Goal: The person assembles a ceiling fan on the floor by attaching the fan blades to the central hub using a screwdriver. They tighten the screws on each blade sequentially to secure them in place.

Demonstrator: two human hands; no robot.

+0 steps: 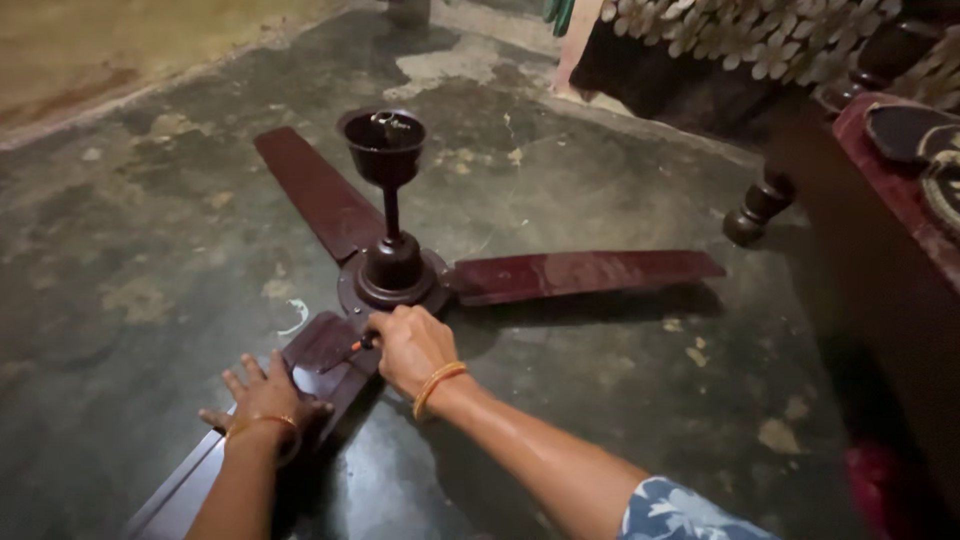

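Two hands working at a dark red ceiling fan lying on the floor.
The left hand [262, 398] is pressing flat, fingers spread, on the nearest blade [318, 345]; the right hand [410, 345] is gripping a small orange-handled tool [363, 344] just beside the fan hub [393, 275], with two more blades reaching away over the floor [150, 230].

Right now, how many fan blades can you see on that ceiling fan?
3. One blade points to the far left, one to the right, and the near blade lies under the left hand. None seems hidden.
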